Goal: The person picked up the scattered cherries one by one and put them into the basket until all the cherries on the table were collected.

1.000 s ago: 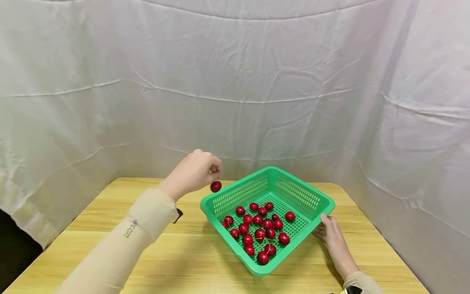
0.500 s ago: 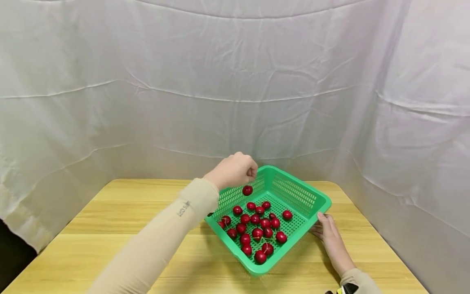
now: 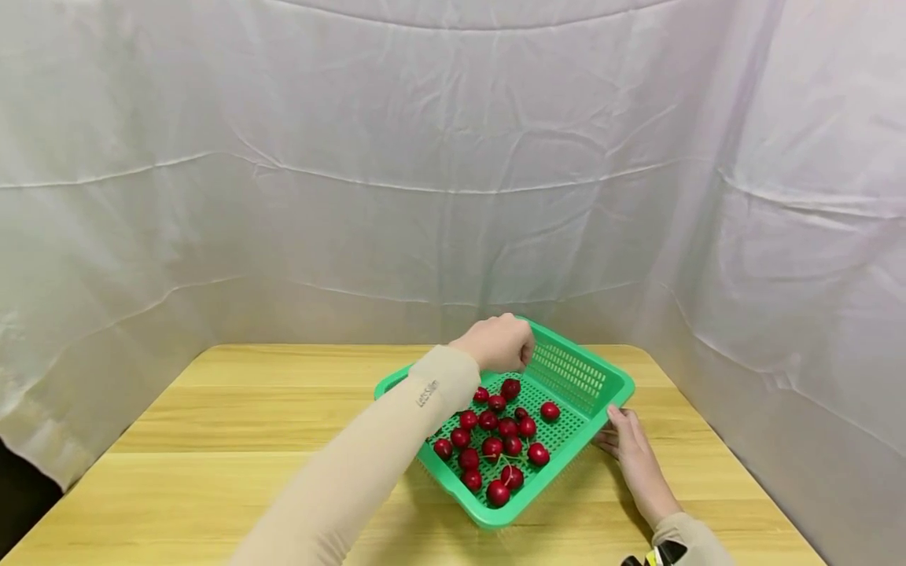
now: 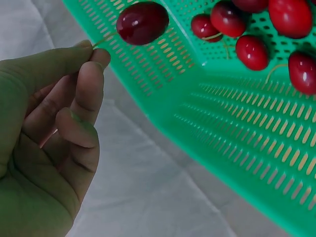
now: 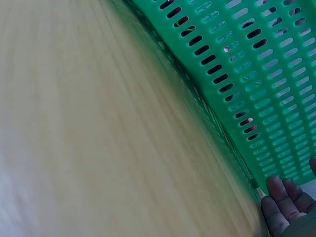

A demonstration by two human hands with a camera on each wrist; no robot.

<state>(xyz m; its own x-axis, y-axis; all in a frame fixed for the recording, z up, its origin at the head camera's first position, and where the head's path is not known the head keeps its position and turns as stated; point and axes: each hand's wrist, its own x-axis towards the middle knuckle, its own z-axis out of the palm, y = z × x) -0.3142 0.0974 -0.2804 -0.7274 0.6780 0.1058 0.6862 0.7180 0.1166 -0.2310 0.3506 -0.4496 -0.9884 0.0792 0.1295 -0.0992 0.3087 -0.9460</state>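
Observation:
My left hand (image 3: 498, 343) is over the green plastic basket (image 3: 488, 515), near its far corner. In the left wrist view, its thumb and fingertip pinch the thin stem of a dark red cherry (image 4: 142, 22), which hangs free of the fingers. Several red cherries (image 3: 492, 449), some with stems, lie on the basket's perforated floor. At the right corner my right hand (image 3: 637, 460) holds the basket, with the thumb at the rim and the other fingers under it. Its fingertips (image 5: 277, 190) meet the basket's lower edge in the right wrist view.
The basket stands on a light wooden table (image 3: 233, 440), turned with one corner toward me. A pale cloth curtain (image 3: 396, 157) surrounds the table at the back and sides. My left sleeve (image 3: 382, 440) covers part of the basket's left side.
My left hand has moved right with the cherry, from left of the basket to over it, and has come lower. My right hand has stayed at the basket's right corner.

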